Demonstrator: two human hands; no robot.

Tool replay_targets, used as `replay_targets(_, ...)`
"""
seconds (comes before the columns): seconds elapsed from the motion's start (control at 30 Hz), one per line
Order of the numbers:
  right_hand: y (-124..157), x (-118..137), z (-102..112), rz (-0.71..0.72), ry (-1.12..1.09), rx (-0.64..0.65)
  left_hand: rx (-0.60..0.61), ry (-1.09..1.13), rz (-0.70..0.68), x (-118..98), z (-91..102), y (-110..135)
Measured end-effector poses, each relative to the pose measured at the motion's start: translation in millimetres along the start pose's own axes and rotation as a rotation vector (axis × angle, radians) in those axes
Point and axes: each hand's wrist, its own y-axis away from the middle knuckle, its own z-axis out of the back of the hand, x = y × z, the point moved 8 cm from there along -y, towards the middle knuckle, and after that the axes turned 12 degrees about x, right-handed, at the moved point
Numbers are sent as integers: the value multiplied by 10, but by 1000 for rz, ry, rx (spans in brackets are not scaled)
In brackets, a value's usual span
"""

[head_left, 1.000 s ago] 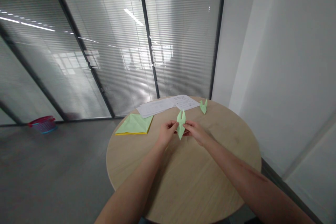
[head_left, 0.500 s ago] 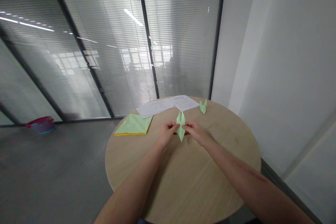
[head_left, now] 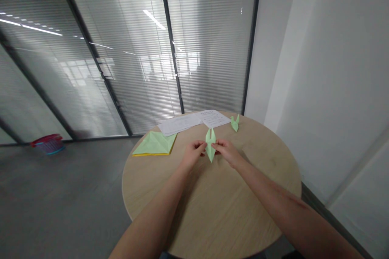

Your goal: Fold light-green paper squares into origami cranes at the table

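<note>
A pale green folded paper (head_left: 210, 145) is held over the middle of the round table. It has two narrow points at the far end, split by a slit, and one point towards me. My left hand (head_left: 194, 153) pinches its left edge, thumb on top and fingers curled beneath. On the opposite edge my right hand (head_left: 225, 151) grips it the same way. Beyond my right hand stands a small green origami crane (head_left: 235, 124). To the left lies a stack of square paper (head_left: 156, 144), green on top with a yellow edge.
Printed white sheets (head_left: 214, 118) lie along the far side of the wooden round table (head_left: 212, 214). A white wall (head_left: 337, 81) rises at the right. Glass panels with blinds (head_left: 209, 40) stand behind. A red and blue basket (head_left: 48, 144) sits on the floor at left.
The folded paper has shifted very slightly to the right and its near point has risen a little. Both hands keep their pinch on its edges.
</note>
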Motion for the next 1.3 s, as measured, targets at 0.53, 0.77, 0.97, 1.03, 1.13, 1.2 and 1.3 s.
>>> replay_targets(0.53, 23, -13, -25, -14, -72, 6, -81, 32, -20, 8, 74, -3)
replay_targets(0.77, 16, -20, 18, -14, -101, -29, -67, -53, -17, -35, 72, -1)
replay_targets(0.97, 19, -27, -40, -19, -101, 21, -75, -110, -47, -136, 80, 21)
replay_targets(1.03, 21, -29, -41, -17, -88, 20, -71, -135, -58, -166, 68, 29)
replay_targets(1.13, 23, -29, -41, -20, -83, 13, -40, -163, -72, -178, 24, 28)
replay_targets(1.2, 24, -41, -33, -32, -100, -2, -19, -185, -84, -172, -5, 24)
replay_targets(1.3, 18, -77, -26, -43, -162, -16, 20, -217, -99, -161, -46, 21)
